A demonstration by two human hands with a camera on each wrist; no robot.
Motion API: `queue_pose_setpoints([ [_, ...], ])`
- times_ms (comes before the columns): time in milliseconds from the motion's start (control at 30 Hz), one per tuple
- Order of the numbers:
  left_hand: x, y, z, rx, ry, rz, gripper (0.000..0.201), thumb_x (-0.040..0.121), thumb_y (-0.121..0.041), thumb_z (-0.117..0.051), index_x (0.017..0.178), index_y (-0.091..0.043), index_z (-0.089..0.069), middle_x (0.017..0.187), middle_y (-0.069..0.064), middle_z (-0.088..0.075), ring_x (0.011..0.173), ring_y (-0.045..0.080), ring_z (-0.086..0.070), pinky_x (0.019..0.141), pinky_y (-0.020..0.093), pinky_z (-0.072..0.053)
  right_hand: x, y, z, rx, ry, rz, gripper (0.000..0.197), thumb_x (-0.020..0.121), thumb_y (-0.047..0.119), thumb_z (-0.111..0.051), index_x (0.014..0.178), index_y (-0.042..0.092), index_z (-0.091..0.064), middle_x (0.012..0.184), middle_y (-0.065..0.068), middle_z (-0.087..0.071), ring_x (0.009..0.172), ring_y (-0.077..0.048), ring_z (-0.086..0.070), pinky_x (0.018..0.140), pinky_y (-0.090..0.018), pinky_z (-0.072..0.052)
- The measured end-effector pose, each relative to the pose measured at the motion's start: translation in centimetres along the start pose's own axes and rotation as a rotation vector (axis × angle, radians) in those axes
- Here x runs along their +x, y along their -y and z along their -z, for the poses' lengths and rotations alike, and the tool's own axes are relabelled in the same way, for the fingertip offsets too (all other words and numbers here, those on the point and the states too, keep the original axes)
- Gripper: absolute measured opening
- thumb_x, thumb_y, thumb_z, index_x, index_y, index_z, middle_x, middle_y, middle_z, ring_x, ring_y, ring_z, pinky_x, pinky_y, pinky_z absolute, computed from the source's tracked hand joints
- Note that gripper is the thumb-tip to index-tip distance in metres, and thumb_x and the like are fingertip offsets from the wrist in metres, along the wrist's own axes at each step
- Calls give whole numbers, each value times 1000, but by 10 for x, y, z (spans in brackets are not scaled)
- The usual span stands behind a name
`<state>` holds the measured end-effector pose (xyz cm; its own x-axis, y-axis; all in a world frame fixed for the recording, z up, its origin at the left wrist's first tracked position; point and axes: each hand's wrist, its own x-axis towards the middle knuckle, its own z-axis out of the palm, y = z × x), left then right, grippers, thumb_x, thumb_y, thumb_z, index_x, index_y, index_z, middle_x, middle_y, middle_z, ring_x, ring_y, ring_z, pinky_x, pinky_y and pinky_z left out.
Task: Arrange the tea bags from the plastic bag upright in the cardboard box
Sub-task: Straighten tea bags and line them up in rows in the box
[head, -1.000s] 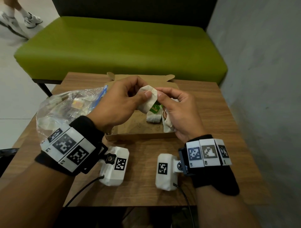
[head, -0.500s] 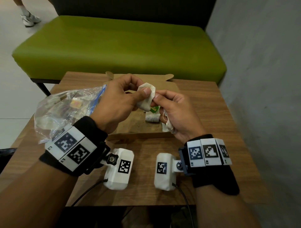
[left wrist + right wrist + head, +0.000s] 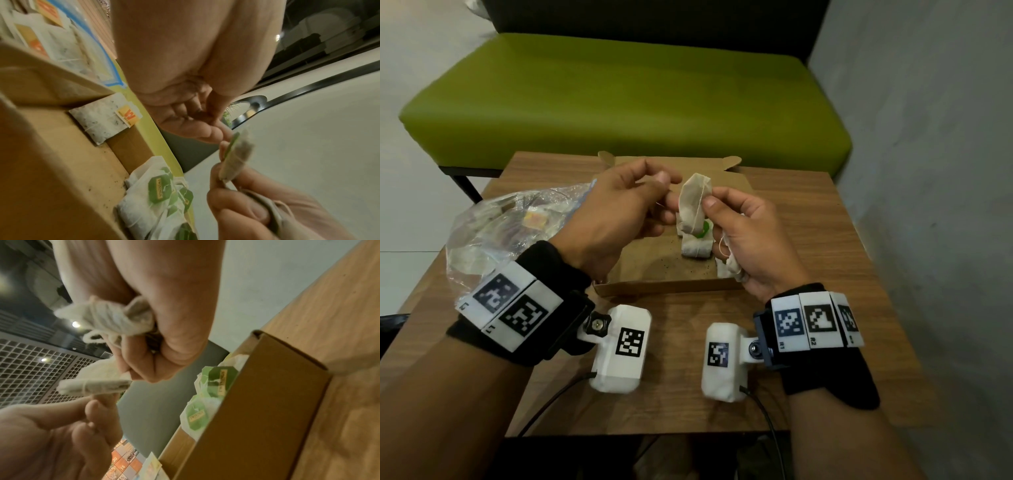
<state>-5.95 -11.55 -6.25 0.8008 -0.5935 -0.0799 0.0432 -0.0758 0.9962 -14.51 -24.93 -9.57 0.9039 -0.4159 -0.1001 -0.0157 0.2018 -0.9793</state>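
Head view: the right hand (image 3: 746,240) pinches a soft, papery tea bag (image 3: 693,202) above the flat brown cardboard box (image 3: 664,270). Its long side stands almost straight up. More crumpled bags sit in that curled palm. The left hand (image 3: 616,212) pinches the thin string beside it. A crinkly plastic bag (image 3: 496,233) lies left.

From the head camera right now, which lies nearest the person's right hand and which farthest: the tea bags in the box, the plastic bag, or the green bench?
1. Tea bags in the cardboard box: just left of the right hand.
2. Plastic bag: across the table, far left.
3. Green bench: behind the table.
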Motion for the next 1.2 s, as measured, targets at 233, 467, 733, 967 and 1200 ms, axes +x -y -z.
queue_pose_setpoints([
  [233, -3, 6, -4, 71, 153, -71, 28, 85, -22, -69, 112, -25, -70, 78, -1, -58, 62, 7, -54, 56, 23, -44, -2, 2, -1, 66, 28, -22, 12, 95, 6, -65, 98, 13, -73, 100, -25, -65, 88, -37, -57, 77, -50, -49],
  [467, -1, 6, -11, 133, 57, -149, 7, 87, -10, -70, 89, -16, -67, 71, -8, -64, 53, 2, -49, 50, 12, -40, 0, 1, 0, 48, -17, -96, 21, 93, -3, -61, 112, 2, -67, 95, -24, -65, 83, -34, -56, 65, -36, -47],
  [733, 11, 17, -1, 113, -28, -9, 11, 87, -12, -71, 80, -16, -63, 70, 0, -66, 61, 8, -61, 58, 22, -50, -6, 6, 15, -142, -78, -87, 31, 103, 37, -53, 88, 15, -70, 79, -2, -66, 44, 1, -50, 44, -16, -39],
  [967, 12, 36, -17, 488, 116, 62, 7, 87, -16, -72, 87, -16, -65, 86, 7, -70, 76, 22, -71, 66, 33, -61, -1, 1, 14, -37, -260, -152, 34, 104, 36, -52, 85, 13, -68, 69, 5, -59, 44, 0, -48, 41, -17, -37],
  [1200, 17, 42, -28, 857, 8, 4, 14, 90, -29, -70, 79, -26, -60, 77, -7, -60, 68, 6, -54, 57, 23, -38, 1, -1, 13, -22, -258, -171, 28, 103, 31, -56, 85, 12, -67, 70, 3, -58, 40, 0, -45, 39, -17, -36],
])
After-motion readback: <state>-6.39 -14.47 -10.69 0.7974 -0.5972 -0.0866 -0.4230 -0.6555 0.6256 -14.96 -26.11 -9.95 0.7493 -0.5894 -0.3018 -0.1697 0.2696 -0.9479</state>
